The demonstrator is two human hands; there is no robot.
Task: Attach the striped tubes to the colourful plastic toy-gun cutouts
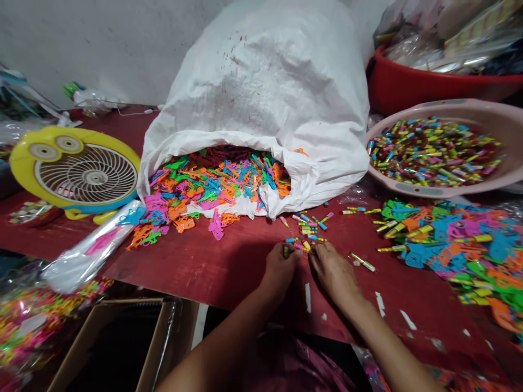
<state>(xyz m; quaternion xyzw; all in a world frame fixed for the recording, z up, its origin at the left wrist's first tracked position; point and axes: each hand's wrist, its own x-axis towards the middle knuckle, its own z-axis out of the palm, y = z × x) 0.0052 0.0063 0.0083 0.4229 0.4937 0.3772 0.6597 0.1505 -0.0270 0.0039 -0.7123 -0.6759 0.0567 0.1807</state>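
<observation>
My left hand (281,268) and my right hand (333,270) rest side by side on the red table (212,261), fingers curled over a small cluster of coloured plastic tubes (304,234). The left fingers pinch one small greenish tube (286,251). The right fingertips press down on tubes at the cluster's near edge. Just beyond lies a big white sack (269,81) on its side, its mouth spilling bright plastic toy pieces (212,182).
A pink basin (502,117) full of coloured tubes stands at the right, a red basin (392,81) behind it. A heap of toy pieces (457,245) lies right. A yellow fan (77,171), plastic bags (87,256) and an open cardboard box (122,343) are at the left.
</observation>
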